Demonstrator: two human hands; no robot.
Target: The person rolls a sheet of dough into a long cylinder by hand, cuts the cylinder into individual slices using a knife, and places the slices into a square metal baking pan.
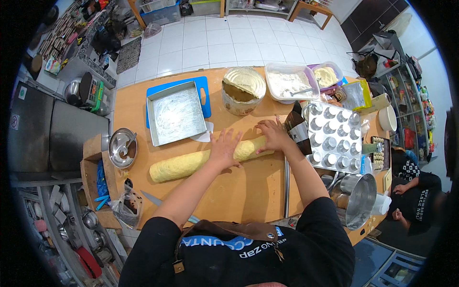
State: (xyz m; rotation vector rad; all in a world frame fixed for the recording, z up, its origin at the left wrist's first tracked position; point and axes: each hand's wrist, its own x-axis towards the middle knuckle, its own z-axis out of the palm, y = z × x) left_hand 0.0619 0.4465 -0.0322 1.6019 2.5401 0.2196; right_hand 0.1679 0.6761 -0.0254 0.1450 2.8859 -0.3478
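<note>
Head view. The yellow dough log [179,168] lies slantwise on the wooden worktable [260,196], its left end nearer you. Your left hand [225,149] is spread wide across the log, palm down, pressed to it rather than closed round it. Your right hand [275,136] is also open, thumb apart, fingers arched over the log's right end.

Beyond the log: square metal baking pan [174,115] on a blue cutting board [207,98]; large tin [240,104] with its cut lid bent up. Knife [151,197] on your near side.

Writing: your black T-shirt [306,253] bears white lettering, partly on blue. Pale lettering on the dark pouch [298,132] beside your right hand. White print on a co-worker's black shirt [425,205], far right. Small stickers on the grey metal doors [74,136], too small to read.
</note>
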